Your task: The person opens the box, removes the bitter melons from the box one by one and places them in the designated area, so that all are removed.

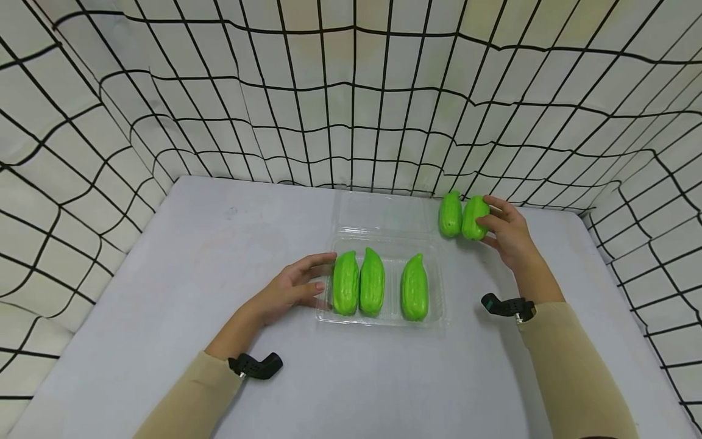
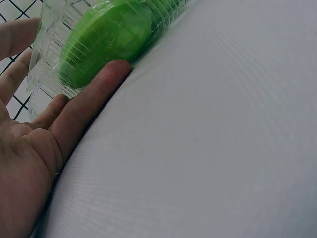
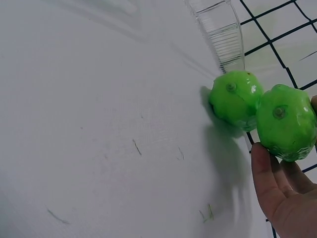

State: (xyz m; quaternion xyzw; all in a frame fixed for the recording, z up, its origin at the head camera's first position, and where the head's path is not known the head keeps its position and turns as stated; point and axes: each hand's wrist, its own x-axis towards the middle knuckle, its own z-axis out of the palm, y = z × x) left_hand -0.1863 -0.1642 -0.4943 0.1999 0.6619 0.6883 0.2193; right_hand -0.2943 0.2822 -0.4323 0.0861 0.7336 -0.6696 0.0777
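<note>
A clear plastic clamshell box (image 1: pixel 392 308) lies with its lid (image 1: pixel 384 210) folded back. Three glossy green, ridged, gourd-like vegetables stand side by side in it: a left one (image 1: pixel 345 283), a middle one (image 1: pixel 372 283) and a right one (image 1: pixel 414 288). A gap separates the middle and right ones. My left hand (image 1: pixel 293 283) touches the box's left side with fairly straight fingers; the left wrist view shows its thumb (image 2: pixel 94 96) along the wall. My right hand (image 1: pixel 507 235) holds another green gourd-like vegetable (image 3: pixel 286 123) between thumb and fingers. Beside that one is a further gourd (image 1: pixel 450 214).
A white table (image 1: pixel 230 231) lies under everything. Black wire mesh (image 1: pixel 351 103) with white sheeting behind it rises along the back and both sides. The gourd beside my right hand stands close to the back mesh, right of the lid.
</note>
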